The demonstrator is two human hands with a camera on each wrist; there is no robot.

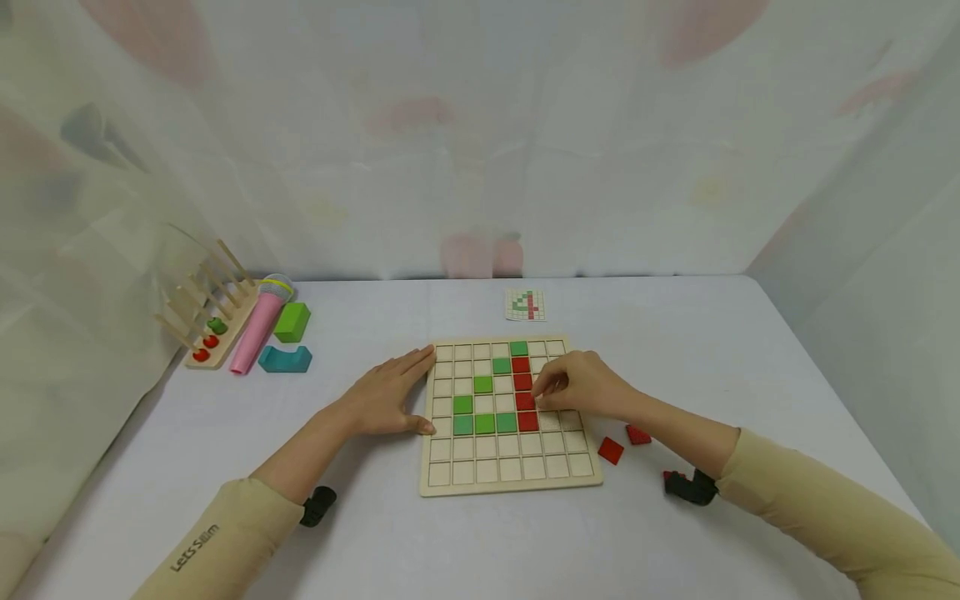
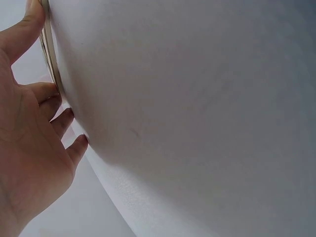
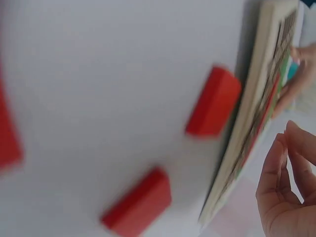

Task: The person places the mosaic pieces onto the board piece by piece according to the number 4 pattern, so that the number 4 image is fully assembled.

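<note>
A wooden grid board (image 1: pixel 450 473) lies on the white table with several green tiles (image 1: pixel 484 423) and a column of red tiles (image 1: pixel 528 421) in its squares. Along the board's left edge rests my left hand (image 1: pixel 382 396), fingers extended and thumb spread apart. My right hand (image 1: pixel 588 383) is over the board's right side, its fingertips at the right edge of a red tile in the column. In the right wrist view, the thumb and fingers (image 3: pixel 276 160) are bent with their tips together, and no tile shows between them.
Loose red tiles (image 1: pixel 611 451) lie right of the board, one partly behind the right wrist strap. A small card (image 1: pixel 525 305) with a gridded 4 lies behind the board. At left are a pegged wooden stand (image 1: pixel 232 329), pink toy microphone (image 1: pixel 258 329), green block (image 1: pixel 292 322) and teal block (image 1: pixel 286 360).
</note>
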